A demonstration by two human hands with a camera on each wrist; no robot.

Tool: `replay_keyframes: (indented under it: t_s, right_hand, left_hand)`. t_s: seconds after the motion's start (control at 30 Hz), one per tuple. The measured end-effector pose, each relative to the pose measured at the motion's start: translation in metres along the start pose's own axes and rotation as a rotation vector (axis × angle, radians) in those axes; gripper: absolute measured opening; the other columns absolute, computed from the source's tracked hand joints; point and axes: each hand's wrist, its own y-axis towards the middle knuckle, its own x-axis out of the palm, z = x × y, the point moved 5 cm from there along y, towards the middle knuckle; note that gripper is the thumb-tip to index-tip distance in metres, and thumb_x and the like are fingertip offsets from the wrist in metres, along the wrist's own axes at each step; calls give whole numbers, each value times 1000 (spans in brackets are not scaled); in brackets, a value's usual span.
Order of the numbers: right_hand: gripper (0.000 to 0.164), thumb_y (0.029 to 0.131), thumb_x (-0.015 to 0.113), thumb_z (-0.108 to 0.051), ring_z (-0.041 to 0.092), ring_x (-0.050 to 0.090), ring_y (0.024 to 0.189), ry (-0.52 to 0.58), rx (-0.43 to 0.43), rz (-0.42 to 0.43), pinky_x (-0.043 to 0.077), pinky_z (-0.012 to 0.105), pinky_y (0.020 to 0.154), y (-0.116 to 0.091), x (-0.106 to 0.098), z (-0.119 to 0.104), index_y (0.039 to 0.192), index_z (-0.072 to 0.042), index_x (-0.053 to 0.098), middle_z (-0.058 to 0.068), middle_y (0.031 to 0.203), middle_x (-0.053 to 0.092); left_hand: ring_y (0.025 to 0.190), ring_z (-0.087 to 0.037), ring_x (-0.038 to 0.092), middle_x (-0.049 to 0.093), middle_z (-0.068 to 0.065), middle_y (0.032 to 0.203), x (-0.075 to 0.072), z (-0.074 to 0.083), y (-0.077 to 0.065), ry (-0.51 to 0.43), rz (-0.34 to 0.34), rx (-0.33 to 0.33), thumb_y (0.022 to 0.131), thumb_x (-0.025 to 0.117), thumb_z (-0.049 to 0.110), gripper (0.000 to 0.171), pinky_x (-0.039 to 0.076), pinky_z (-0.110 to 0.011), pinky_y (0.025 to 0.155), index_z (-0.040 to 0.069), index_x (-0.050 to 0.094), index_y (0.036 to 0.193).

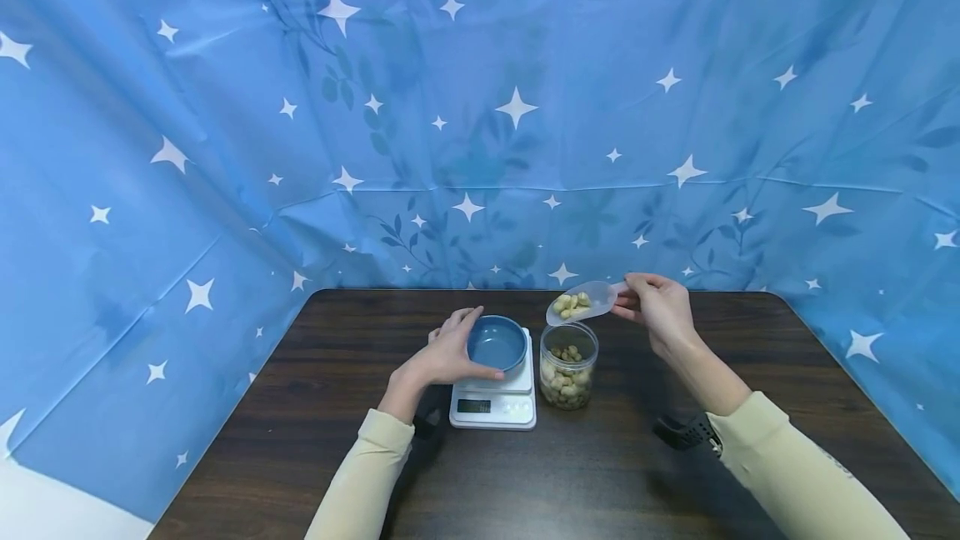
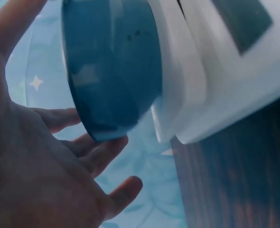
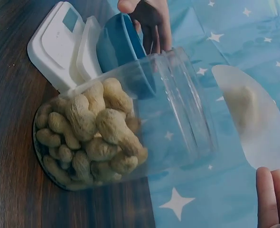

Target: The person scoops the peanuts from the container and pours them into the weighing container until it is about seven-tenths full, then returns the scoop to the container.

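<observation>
Starry blue cloth [image 1: 480, 148] behind a dark table [image 1: 585, 482] suggests a screened-off workspace.

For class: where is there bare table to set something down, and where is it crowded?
Free: the table in front of the scale and jar, between left sleeve and right sleeve; also left of the left sleeve. Crowded: the scale, with bowl and left hand over it, the jar close beside, the scoop above the jar.

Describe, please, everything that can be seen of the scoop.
The scoop is whitish and translucent, and looks like plastic. Its broad, rounded end, pointing to the person's left, holds several peanuts. The right hand grips its handle, partly hiding it. It hangs just above the open jar, apart from the rim.
</observation>
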Motion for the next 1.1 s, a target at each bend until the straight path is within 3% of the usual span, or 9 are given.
replay_keyframes:
  t_s: [0.27, 0.53, 0.8, 1.1]
  right_hand:
    - [47, 109, 52, -20, 10, 70, 75, -30, -3, -31, 59, 28, 76, 2, 24, 6, 141, 14, 44, 1, 88, 70]
    - [39, 109, 52, -17, 11, 71, 74, -80, -44, -54, 59, 30, 75, 3, 56, 9, 134, 12, 48, 9, 89, 73]
    - [31, 108, 55, -19, 19, 73, 76, -248, -181, -25, 60, 30, 70, 5, 79, 2, 126, 7, 58, 22, 94, 73]
    - [33, 108, 56, -23, 27, 75, 80, -394, -335, -34, 60, 33, 69, -1, 85, -13, 125, 5, 61, 17, 92, 75]
  left_hand:
    - [141, -34, 39, 33, -17, 160, 1, -15, 0, -35, -31, -43, 72, 90, 55, 122, 24, -64, 114, 7, 24, 163]
    - [136, -33, 44, 38, -18, 157, 2, -17, -1, -67, -35, -57, 72, 91, 53, 119, 28, -63, 113, 2, 29, 160]
    - [137, -33, 43, 38, -19, 157, 2, -16, 1, -65, -33, -48, 73, 90, 52, 118, 30, -63, 112, 1, 29, 160]
    - [137, -32, 43, 37, -17, 158, 3, -18, 2, -75, -40, -55, 73, 90, 53, 118, 30, -61, 113, 4, 29, 161]
